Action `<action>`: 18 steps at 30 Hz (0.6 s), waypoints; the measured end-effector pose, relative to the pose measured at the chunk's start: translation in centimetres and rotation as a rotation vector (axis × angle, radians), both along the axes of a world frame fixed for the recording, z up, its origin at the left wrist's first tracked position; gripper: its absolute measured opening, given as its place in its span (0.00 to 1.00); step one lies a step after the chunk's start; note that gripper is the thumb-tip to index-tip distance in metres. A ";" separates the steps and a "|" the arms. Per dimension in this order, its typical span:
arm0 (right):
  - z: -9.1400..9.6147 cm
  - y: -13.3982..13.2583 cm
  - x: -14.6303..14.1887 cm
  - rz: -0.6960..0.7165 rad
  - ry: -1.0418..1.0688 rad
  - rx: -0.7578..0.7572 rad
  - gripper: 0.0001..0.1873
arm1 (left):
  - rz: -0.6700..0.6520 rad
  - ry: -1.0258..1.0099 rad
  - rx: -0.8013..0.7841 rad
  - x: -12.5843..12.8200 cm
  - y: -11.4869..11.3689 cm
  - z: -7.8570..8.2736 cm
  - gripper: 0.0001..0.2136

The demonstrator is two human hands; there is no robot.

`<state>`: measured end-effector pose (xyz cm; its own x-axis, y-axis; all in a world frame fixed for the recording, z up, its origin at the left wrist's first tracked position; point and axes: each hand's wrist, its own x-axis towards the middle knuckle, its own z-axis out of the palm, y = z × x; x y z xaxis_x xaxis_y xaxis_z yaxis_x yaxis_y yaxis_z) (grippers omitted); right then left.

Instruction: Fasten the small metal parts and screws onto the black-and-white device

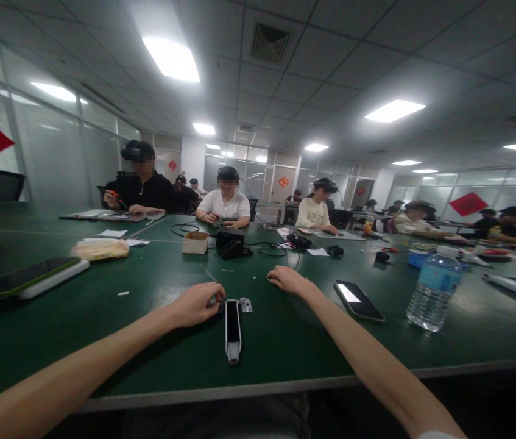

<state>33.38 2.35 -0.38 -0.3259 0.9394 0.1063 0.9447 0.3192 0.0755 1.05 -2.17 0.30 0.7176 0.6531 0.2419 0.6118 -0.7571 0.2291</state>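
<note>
A narrow device with a white rim and a dark face (233, 323) lies lengthwise in front of me on the green table. A small metal bracket with holes (246, 305) sits at its far right end. My left hand (199, 303) rests beside the device's far left end, its fingers curled; what they pinch, if anything, is hidden. Farther out to the right, my right hand (289, 280) is low over the tabletop with fingers bent together. A tiny pale speck shows at its fingertips, too small to name. Another tiny bit (254, 277) lies just left of that hand.
To the right are a phone (359, 300) and a water bottle (435, 289). A small cardboard box (195, 242), a black box (230, 242) and cables stand ahead. At left lie a plastic bag (100, 248) and a green-edged tablet (24, 274). Several people sit across the table.
</note>
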 end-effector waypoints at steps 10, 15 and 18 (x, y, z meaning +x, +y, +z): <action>1.8 -3.2 -4.0 0.110 0.118 -0.094 0.05 | -0.006 0.034 0.062 0.2 -0.1 0.1 0.10; 2.5 -5.5 -6.5 0.255 0.336 -0.182 0.07 | -0.009 0.032 0.068 0.1 -0.3 0.1 0.09; 2.5 -6.0 -7.1 0.289 0.439 -0.206 0.08 | 0.001 0.040 0.074 0.2 -0.4 0.1 0.09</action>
<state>26.29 -3.62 2.16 -0.5394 0.8343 0.1135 0.7456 0.5360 -0.3959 1.21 -2.54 0.44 0.7273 0.6347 0.2612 0.6196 -0.7708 0.1478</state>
